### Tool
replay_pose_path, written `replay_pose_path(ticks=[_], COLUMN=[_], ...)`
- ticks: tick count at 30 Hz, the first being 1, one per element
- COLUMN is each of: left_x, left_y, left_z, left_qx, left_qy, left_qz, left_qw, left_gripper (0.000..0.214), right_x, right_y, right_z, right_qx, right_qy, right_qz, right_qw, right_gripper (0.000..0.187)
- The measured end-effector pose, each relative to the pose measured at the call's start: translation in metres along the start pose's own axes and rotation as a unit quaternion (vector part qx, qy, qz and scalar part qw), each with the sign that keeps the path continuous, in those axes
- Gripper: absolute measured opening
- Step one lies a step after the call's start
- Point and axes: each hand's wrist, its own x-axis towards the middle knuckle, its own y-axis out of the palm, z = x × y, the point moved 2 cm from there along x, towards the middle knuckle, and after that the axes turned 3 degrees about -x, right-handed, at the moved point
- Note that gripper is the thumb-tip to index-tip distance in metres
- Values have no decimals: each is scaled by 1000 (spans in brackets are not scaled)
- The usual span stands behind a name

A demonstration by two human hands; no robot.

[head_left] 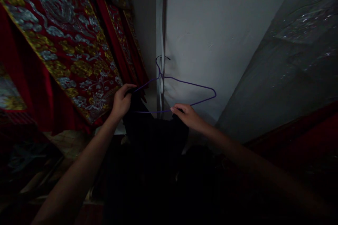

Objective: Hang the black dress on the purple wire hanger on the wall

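Note:
A purple wire hanger (195, 84) hangs by its hook at a pale vertical strip on the wall. Its right shoulder is bare. A dark garment (155, 133) is over the hanger's left shoulder and droops below the lower bar. My left hand (123, 99) is closed on the dark cloth at the left end of the hanger. With thumb and fingers together, my right hand (185, 113) pinches the garment's other side near the lower bar. The lower part of the garment merges into deep shadow.
Red cloth with silver and gold embroidery (79, 49) hangs at the left. Behind the hanger stands a pale wall (206, 24) with a vertical strip (160, 14). Shiny clear plastic sheeting (295, 52) covers the right side. Low at left, dim clutter is hard to make out.

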Motion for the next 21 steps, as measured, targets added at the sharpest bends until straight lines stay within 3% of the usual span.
replay_pose_path(ticks=[4,9,12,16,21], left_x=[0,1,7,15,20], left_y=[-1,6,18,34,31], left_z=[-8,-24,-29,-26,-14], left_qx=[58,140,172,198,179], left_qy=[23,64,54,55,109], left_qz=[58,149,113,48,70], left_qw=[996,977,977,977,975], left_gripper=[45,41,35,31,32], right_x=[-4,-19,-22,-23,-42], right_y=[-2,-8,-3,6,-14], right_z=[-3,8,16,19,27], right_qx=[55,71,39,9,-87], right_qy=[33,42,32,15,-46], right_qz=[21,100,132,120,136], right_qw=[998,992,990,993,986], right_gripper=[34,40,42,52,101])
